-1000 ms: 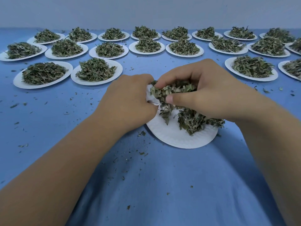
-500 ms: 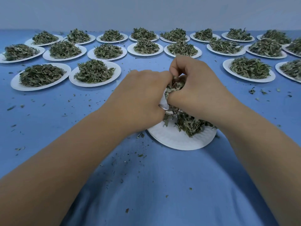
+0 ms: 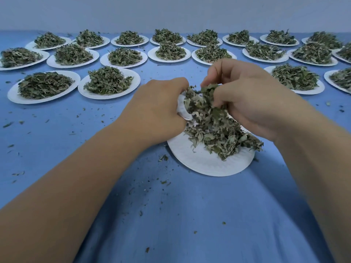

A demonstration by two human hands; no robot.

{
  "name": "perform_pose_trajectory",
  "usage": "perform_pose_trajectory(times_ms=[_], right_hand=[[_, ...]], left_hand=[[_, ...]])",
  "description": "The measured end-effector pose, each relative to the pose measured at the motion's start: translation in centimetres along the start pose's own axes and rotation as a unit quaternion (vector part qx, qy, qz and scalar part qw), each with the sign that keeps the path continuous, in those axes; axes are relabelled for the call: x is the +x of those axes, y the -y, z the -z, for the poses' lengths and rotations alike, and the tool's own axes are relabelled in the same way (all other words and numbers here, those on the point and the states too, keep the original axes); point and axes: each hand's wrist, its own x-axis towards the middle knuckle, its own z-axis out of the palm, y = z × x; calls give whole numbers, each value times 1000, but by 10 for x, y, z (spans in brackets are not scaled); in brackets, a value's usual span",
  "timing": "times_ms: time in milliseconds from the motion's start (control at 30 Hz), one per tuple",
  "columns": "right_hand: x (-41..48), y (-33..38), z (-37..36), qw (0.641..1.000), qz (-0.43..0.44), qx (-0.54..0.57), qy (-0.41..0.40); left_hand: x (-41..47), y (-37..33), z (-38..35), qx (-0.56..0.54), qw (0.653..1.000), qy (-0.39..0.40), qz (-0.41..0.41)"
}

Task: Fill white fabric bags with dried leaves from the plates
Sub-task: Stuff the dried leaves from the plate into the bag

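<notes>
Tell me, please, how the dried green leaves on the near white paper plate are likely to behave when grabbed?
Probably light and loose: the dried green leaves hang in a ragged clump from the right hand. Likely crumbly: flakes dot the blue cloth around the white paper plate.

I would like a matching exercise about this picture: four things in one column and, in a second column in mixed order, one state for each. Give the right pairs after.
1 left hand
2 right hand
3 nearest plate
4 tablecloth

a blue, strewn with crumbs
b grips the white bag
c white, partly bare
d holds dried leaves

Pairs: 1-b, 2-d, 3-c, 4-a
</notes>
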Motion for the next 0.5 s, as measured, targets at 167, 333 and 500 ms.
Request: perform_pose_trajectory(times_ms=[167, 333, 500], right_hand=[[-7, -2, 1, 989, 92, -116, -9], [-9, -6, -4, 959, 138, -246, -40], [-10, -8, -13, 934, 197, -292, -64]], left_hand=[[-1, -2, 0, -20, 1000, 2, 24], [-1, -3, 0, -46, 997, 15, 58], [0, -3, 2, -7, 996, 19, 91]])
